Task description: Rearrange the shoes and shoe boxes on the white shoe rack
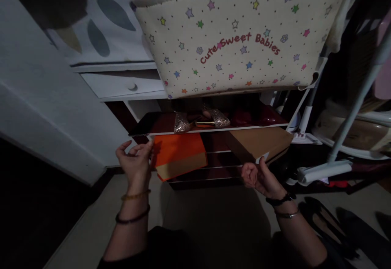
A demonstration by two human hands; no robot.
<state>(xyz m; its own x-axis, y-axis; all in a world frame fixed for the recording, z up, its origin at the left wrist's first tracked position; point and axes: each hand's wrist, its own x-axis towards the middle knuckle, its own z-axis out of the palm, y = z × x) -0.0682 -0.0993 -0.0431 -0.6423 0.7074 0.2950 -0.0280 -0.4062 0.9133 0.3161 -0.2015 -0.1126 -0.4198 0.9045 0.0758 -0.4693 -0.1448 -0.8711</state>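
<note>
My left hand [136,161] is at the left side of an orange box [179,151] on the lower shelf. Its fingers are apart and loosely bent, with the fingertips close to the box's edge; whether they touch it I cannot tell. The orange box has a tan front face and juts out at an angle. My right hand [262,179] is just in front of a brown cardboard box [259,140], palm turned inward. Its fingers are curled loosely and the thumb stands apart, near a small white paper or label [262,157] at the box's corner. Nothing shows in its grasp.
Glittery shoes [216,116] and dark red shoes [267,115] stand on the shelf [159,124] above the boxes. A star-patterned fabric bin [238,57] overhangs it. A white drawer [128,85] is at left. A mop [326,169] and black shoes [324,220] are at right.
</note>
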